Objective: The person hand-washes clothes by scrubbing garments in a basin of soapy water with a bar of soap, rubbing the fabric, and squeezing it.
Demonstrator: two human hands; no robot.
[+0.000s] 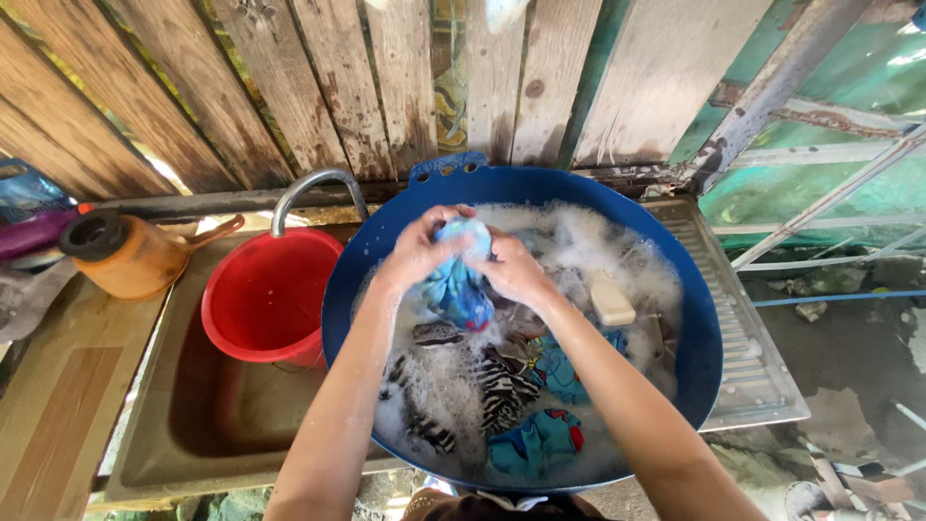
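Note:
A big blue basin (694, 328) holds foamy water and several soaked clothes, some zebra-striped (502, 386), some blue with red patches (535, 439). Above the suds, my left hand (420, 249) and my right hand (513, 270) both grip a wet blue cloth (461, 285), bunched between them and hanging down toward the water. A pale bar of soap (611, 301) lies in the foam just right of my right hand.
A red bucket (265, 299) stands in the metal sink (193, 425) under a curved tap (313, 188). An orange jug (130, 256) sits on the counter at left. A wooden plank wall runs behind. The sink's ribbed drainboard (748, 338) lies at right.

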